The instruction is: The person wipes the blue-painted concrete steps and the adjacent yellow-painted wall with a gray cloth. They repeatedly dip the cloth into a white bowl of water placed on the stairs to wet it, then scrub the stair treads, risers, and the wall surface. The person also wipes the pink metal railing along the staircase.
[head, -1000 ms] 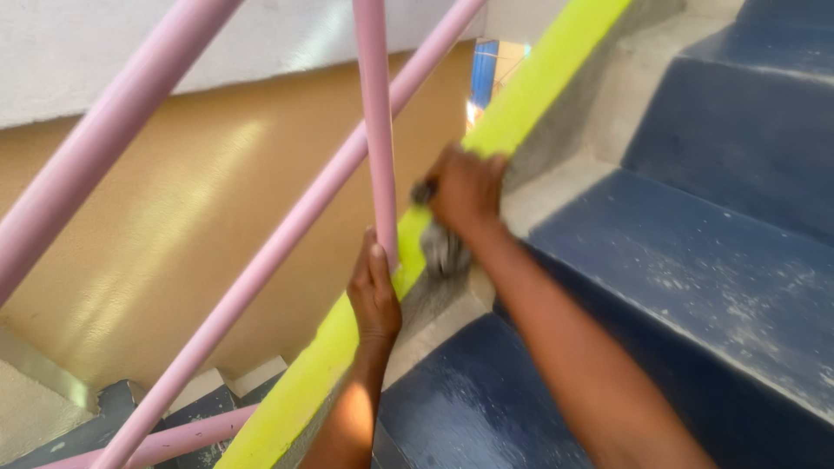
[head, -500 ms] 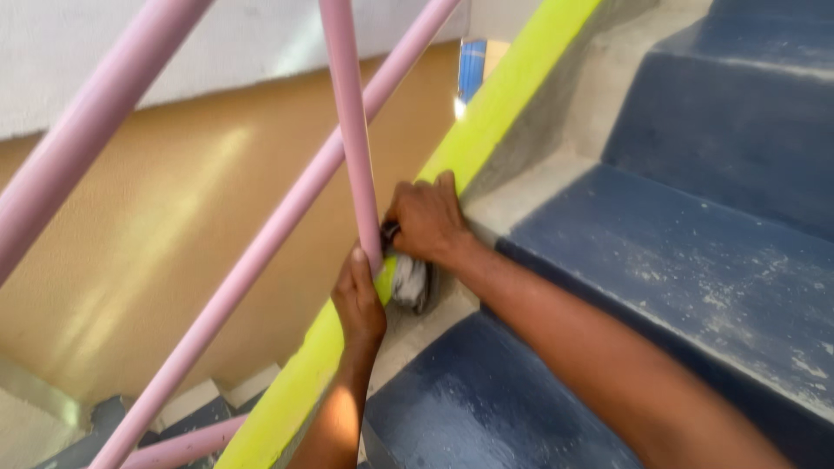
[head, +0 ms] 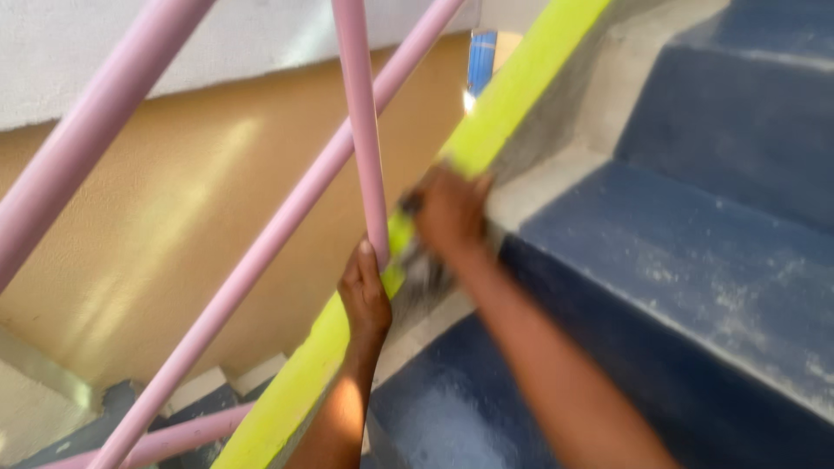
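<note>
My left hand [head: 365, 295] grips the foot of an upright pink baluster [head: 360, 130] where it meets the yellow-green stringer [head: 486, 130] that slopes up beside the stairs. My right hand [head: 450, 213], blurred by motion, presses a small grey object [head: 424, 276], perhaps a cloth or pad, against the inner side of that stringer, just right of the baluster's base. The object is mostly hidden under the hand and its kind is unclear.
Dusty dark blue stair treads [head: 695, 278] rise to the right, with a grey concrete edge [head: 556, 178] along the stringer. Slanted pink rails [head: 287, 226] cross the left side. Behind them are a tan wall [head: 156, 243] and lower steps [head: 217, 391].
My right hand has slid down and then back up along the stringer with the grey object. My left hand keeps its grip on the baluster's foot. The view has shifted a little.
</note>
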